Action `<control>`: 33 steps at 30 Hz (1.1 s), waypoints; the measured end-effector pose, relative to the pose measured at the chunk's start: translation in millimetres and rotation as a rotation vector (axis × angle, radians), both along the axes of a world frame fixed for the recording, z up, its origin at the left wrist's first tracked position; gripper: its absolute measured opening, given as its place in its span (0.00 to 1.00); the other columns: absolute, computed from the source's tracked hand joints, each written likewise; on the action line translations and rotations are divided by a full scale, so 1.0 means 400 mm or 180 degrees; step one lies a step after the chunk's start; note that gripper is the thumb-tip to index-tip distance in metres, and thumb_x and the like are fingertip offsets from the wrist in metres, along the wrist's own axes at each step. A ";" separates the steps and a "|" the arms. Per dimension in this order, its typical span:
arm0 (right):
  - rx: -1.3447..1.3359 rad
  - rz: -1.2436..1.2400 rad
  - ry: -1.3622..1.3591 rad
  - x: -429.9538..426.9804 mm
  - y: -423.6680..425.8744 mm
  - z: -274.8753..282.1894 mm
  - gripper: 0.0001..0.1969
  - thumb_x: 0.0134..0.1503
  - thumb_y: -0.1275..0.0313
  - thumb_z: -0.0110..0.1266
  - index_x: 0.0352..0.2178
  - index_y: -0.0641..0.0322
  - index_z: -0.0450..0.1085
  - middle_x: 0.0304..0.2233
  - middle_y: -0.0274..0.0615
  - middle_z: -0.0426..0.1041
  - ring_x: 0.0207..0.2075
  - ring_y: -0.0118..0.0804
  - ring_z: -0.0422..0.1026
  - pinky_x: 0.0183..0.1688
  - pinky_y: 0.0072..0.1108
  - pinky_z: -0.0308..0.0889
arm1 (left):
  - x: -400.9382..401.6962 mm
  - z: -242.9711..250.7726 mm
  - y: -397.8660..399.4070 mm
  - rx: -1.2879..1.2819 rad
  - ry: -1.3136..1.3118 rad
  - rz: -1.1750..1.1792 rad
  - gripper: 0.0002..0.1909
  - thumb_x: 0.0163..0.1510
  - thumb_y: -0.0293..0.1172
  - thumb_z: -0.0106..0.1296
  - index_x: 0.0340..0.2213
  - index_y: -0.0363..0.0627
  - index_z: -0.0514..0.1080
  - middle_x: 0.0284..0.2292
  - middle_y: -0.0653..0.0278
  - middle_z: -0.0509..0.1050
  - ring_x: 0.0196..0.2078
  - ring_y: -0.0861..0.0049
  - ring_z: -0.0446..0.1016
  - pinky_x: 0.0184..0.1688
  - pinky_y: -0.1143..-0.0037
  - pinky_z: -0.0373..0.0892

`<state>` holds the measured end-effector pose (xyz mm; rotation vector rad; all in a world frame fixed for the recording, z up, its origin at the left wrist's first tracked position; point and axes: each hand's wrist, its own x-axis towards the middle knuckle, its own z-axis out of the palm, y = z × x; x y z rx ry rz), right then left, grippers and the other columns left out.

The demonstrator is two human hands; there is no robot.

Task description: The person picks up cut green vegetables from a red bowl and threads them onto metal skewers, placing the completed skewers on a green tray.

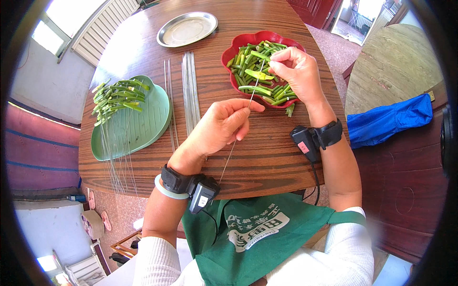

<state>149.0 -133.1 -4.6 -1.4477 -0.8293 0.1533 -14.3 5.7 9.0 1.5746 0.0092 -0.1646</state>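
My left hand (223,123) grips a thin metal skewer (229,159) that slants up across the red scalloped bowl (226,59). With thumb and forefinger, my right hand (298,71) pinches a short green stem piece (260,56), likely garlic scape, at the skewer's upper end. A yellow-green piece (258,74) and a paler one (254,88) line up with the shaft; whether they are threaded on it I cannot tell. Many cut stem pieces (247,53) fill the bowl beneath my right hand.
Left, a green ridged tray (154,121) bears loaded skewers (120,96), their bare ends overhanging the table (272,153). Bare skewers (189,89) lie in a bundle, with several loose ones (170,100) alongside. A round metal plate (186,30) sits farther back. Wrist devices (204,195) trail cables.
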 end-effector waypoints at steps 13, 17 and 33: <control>-0.0239 0.0078 0.0030 -0.012 0.007 0.001 0.03 0.45 0.81 0.51 0.23 0.66 0.65 0.26 0.34 0.68 0.26 0.19 0.66 0.31 0.11 0.64 | 0.002 -0.003 0.006 -0.0104 -0.0016 0.0029 0.13 0.54 0.29 0.33 0.37 0.39 0.66 0.12 0.75 0.60 0.13 0.93 0.53 0.15 0.89 0.51; -0.0183 0.0147 0.0001 -0.006 0.002 0.003 0.03 0.44 0.82 0.51 0.23 0.66 0.65 0.25 0.33 0.68 0.26 0.19 0.66 0.30 0.11 0.63 | 0.002 0.000 0.004 -0.0104 -0.0002 0.0034 0.14 0.54 0.29 0.33 0.37 0.39 0.66 0.12 0.75 0.60 0.13 0.93 0.53 0.15 0.88 0.51; -0.1440 -0.0257 -0.0571 0.016 -0.009 -0.013 0.09 0.50 0.70 0.50 0.26 0.68 0.68 0.22 0.33 0.68 0.24 0.20 0.65 0.27 0.13 0.62 | 0.010 -0.007 0.018 -0.0485 -0.0164 0.0555 0.13 0.55 0.30 0.34 0.36 0.39 0.66 0.12 0.75 0.59 0.13 0.93 0.52 0.14 0.89 0.48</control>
